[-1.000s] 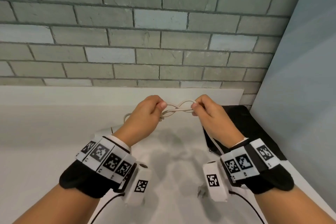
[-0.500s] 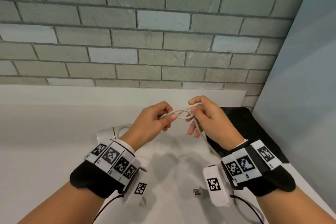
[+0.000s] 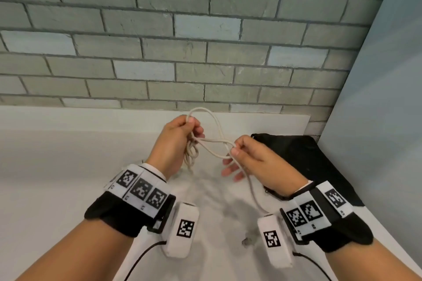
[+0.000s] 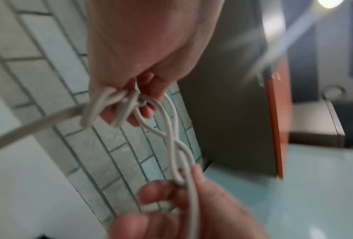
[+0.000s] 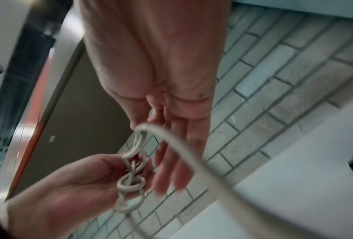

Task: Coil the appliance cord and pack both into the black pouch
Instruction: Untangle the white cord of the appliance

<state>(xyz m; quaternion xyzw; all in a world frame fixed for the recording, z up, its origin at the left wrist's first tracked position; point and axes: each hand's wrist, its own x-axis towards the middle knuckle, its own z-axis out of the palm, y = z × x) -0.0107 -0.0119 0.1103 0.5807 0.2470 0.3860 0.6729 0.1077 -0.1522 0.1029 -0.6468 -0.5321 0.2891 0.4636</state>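
Observation:
A white cord (image 3: pixel 211 142) is stretched in a crossed figure-eight between my two hands above the table. My left hand (image 3: pixel 191 126) grips a bundle of its loops, with one loop arching above the fist and more hanging below. My right hand (image 3: pixel 235 148) pinches the loop's other end between thumb and forefinger, the other fingers spread loosely. From there the cord drops to its plug (image 3: pixel 246 240) on the table. The black pouch (image 3: pixel 308 162) lies flat at the right behind my right hand. The wrist views show the cord (image 4: pixel 171 139) (image 5: pixel 131 163) held by both hands. No appliance shows.
A white table (image 3: pixel 57 178) runs to a grey brick wall (image 3: pixel 205 41) at the back. A pale blue panel (image 3: pixel 383 98) closes off the right side, right next to the pouch.
My hands have drawn apart and the left one has risen, so the crossed loop is longer and a fresh loop arches over the left fist. The white object beside my left wrist is out of sight.

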